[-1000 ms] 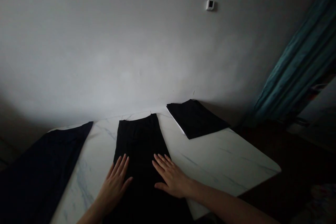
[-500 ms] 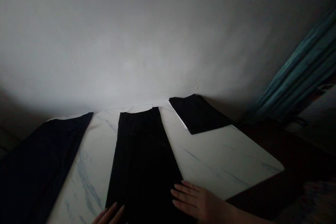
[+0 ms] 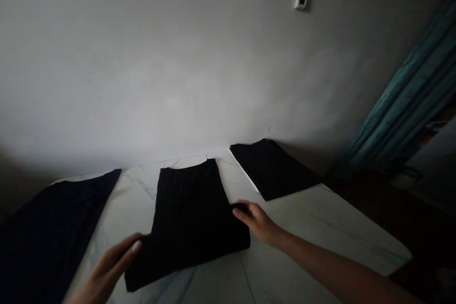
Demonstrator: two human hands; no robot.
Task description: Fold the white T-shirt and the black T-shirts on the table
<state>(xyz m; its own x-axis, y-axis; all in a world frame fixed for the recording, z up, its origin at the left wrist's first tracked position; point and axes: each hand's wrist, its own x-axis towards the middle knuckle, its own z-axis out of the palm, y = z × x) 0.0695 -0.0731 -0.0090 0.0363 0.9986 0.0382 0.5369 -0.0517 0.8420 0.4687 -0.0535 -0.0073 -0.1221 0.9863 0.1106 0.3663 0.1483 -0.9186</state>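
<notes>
Black trousers (image 3: pixel 188 209) lie mid-table on a white marble table (image 3: pixel 320 232), long axis running near to far, waistband at the far end, near part folded over so the fold runs roughly left-right. Right hand (image 3: pixel 258 222) pinches narrow on the fold's right corner w/ its fingertips; left hand (image 3: pixel 105 270) is half open at the left corner, grip can't be told. 2 other dark garments: navy garment (image 3: pixel 53 223) at left, folded black garment (image 3: pixel 272 171) far right.
</notes>
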